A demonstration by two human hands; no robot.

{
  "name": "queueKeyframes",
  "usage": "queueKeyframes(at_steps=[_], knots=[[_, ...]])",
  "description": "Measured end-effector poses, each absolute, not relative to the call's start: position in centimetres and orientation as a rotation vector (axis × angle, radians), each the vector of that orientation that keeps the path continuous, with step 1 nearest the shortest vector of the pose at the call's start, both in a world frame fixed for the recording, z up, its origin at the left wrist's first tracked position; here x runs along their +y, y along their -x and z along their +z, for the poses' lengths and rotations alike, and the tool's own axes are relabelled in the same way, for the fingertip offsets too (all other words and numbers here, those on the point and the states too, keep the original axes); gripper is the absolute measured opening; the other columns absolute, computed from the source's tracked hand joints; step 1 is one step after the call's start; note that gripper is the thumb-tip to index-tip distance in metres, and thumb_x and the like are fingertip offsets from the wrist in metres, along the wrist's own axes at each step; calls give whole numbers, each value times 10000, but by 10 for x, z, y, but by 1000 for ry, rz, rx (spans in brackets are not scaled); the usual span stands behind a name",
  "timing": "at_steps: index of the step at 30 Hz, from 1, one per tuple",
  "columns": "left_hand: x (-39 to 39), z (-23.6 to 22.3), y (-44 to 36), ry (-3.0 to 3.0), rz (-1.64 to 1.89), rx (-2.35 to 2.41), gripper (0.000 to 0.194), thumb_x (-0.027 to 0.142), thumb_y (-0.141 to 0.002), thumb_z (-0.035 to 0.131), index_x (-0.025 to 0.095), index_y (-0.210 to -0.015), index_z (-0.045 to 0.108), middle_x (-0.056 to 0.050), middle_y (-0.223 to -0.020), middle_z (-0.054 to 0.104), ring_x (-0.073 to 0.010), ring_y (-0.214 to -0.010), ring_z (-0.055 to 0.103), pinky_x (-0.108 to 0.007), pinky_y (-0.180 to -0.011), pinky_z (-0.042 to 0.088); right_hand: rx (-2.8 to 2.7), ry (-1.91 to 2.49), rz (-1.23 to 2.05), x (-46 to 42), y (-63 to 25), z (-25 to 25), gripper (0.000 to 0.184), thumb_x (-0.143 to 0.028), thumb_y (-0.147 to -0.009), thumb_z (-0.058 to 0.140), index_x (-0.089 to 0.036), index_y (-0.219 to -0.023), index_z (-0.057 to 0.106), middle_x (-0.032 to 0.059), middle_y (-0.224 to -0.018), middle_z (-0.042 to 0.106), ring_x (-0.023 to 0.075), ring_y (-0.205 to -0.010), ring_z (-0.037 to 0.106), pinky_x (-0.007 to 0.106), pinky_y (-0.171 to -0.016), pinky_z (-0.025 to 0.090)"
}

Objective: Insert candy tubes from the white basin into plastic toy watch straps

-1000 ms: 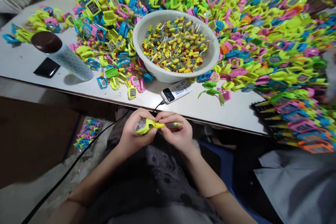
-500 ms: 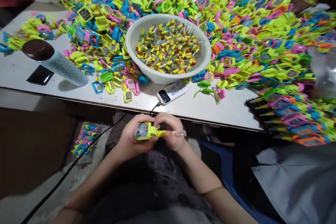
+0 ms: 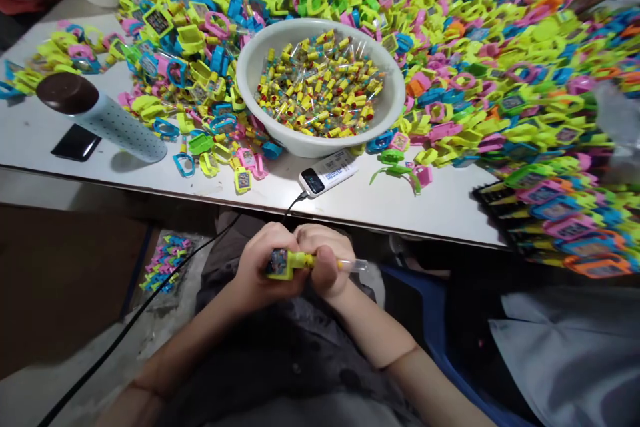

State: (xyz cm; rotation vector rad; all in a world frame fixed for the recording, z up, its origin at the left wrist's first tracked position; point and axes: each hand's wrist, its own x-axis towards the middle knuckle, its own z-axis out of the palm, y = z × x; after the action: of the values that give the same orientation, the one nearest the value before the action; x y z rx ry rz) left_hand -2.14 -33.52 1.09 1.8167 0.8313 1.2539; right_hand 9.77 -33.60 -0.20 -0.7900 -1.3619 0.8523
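Over my lap, just below the table edge, my left hand (image 3: 260, 267) is closed around a small yellow toy watch (image 3: 281, 263) with a printed face. My right hand (image 3: 325, 260) is curled tight on a clear tube (image 3: 353, 265) with a yellow cap that butts against the toy's side. The two hands touch each other. On the white table (image 3: 440, 210) stands a white bowl (image 3: 395, 103) heaped with more yellow-capped tubes.
A large pile of yellow, pink, blue and green toy watches (image 3: 500, 60) covers the table's far and right side. A power bank (image 3: 327, 173) with a black cable, a dotted bottle (image 3: 100, 117) and a black phone (image 3: 75, 142) lie near the front edge.
Both hands have closed more tightly around the toy and the tube and dropped slightly lower; the toy's face has turned away. The camera view shifted a little.
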Motion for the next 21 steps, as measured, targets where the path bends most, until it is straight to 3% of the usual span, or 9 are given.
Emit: queueKeyframes(at_steps=[6,11,16,18,21], knots=[[-336,9,21,-1827,1282,881,203,128,-675,618,184,-807,476,19,-695,490,-83,-649,473,-202,-606,403,-1348,773,941,-334,-95,1,434,-323,-897,309,-173,-503,411,2,-461,396,107,-467,428,264,-509,379],[-334,2,21,-1727,1258,1122,187,181,-678,607,174,-800,465,19,-689,491,-74,-609,479,-172,-562,399,-1309,932,1110,-326,-96,-7,472,-433,-871,353,-162,-502,467,14,-492,458,104,-488,451,241,-498,374],[-325,-15,38,-1236,1075,1283,240,282,-693,611,154,-841,473,6,-727,523,-82,-632,513,-169,-581,417,-1369,984,1553,-314,-101,-15,372,-502,-743,562,-142,-812,626,23,-697,578,96,-589,494,217,-558,416],[-321,-20,46,-1109,967,1293,275,323,-706,614,153,-871,476,0,-761,529,-93,-684,524,-177,-620,424,-1383,981,1733,-311,-100,-20,399,-484,-754,565,-151,-971,606,9,-705,559,81,-570,473,204,-534,406],[-318,-25,55,-970,912,1287,317,374,-712,616,151,-886,472,-12,-801,533,-104,-728,522,-185,-643,422,-1453,977,1909,-306,-98,-29,417,-466,-799,522,-141,-1055,572,-9,-649,510,69,-528,440,195,-498,379]])
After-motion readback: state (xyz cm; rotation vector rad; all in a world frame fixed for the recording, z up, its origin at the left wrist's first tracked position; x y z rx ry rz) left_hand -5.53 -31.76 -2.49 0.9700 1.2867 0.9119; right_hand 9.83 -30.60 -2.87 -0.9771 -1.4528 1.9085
